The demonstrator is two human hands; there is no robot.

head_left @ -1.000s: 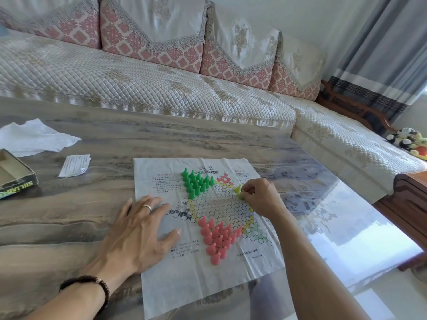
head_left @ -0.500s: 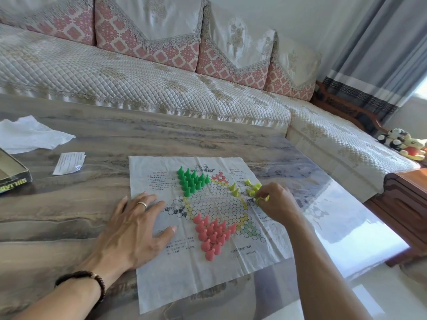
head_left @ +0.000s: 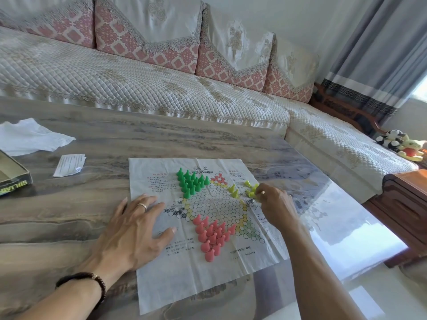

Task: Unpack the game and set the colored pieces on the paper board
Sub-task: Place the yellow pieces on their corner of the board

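On the board's (head_left: pixel 184 285) right edge, the right hand (head_left: pixel 276 204) pinches among loose yellow cones (head_left: pixel 250 190), about six. Left hand (head_left: pixel 132 232) lies flat, fingers spread, pressing thin creased paper. Green cones (head_left: pixel 191 182) and pink cones (head_left: pixel 212 234) stand clustered on printed hexagons. Box (head_left: pixel 13 179) far left reads "SULIAO".

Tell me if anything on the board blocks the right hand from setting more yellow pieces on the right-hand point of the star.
Nothing visible does. The right hand is already at the yellow pieces on the paper board. The green pieces and pink pieces stand in other points, and the left hand rests flat on the board's left edge.
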